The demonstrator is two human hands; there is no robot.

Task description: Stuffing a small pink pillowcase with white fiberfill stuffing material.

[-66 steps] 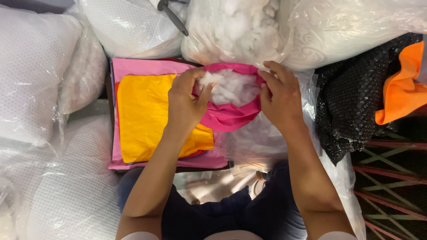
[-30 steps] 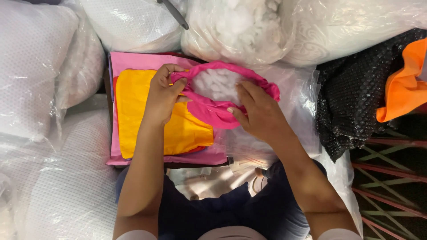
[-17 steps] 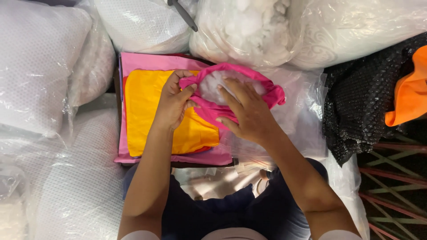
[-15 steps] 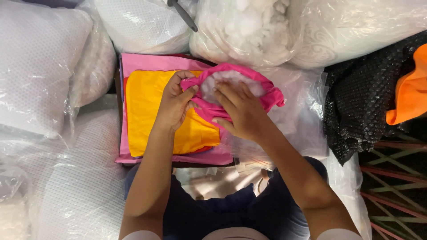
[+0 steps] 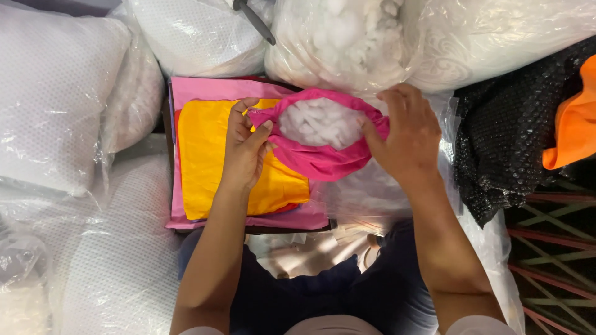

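A magenta fabric cover [image 5: 318, 160] sits open-mouthed in front of me, with white fibre stuffing [image 5: 320, 121] showing inside it. My left hand [image 5: 243, 146] pinches the left rim of the opening. At the right rim, my right hand [image 5: 405, 133] grips the fabric with the fingers curled over the edge. Under the left hand lies a yellow fabric piece [image 5: 214, 158] on top of a pink one [image 5: 205, 90], both flat.
A clear plastic bag of white stuffing [image 5: 347, 40] lies just behind the cover. White pillows in plastic [image 5: 53, 93] crowd the left side and the back. Black sequinned fabric [image 5: 509, 136] and orange cloth [image 5: 574, 121] are at the right. A dark tool handle [image 5: 254, 22] pokes in at the top.
My right hand has come off the stuffing and moved right to the cover's rim. The cover's mouth is now spread wider between both hands.
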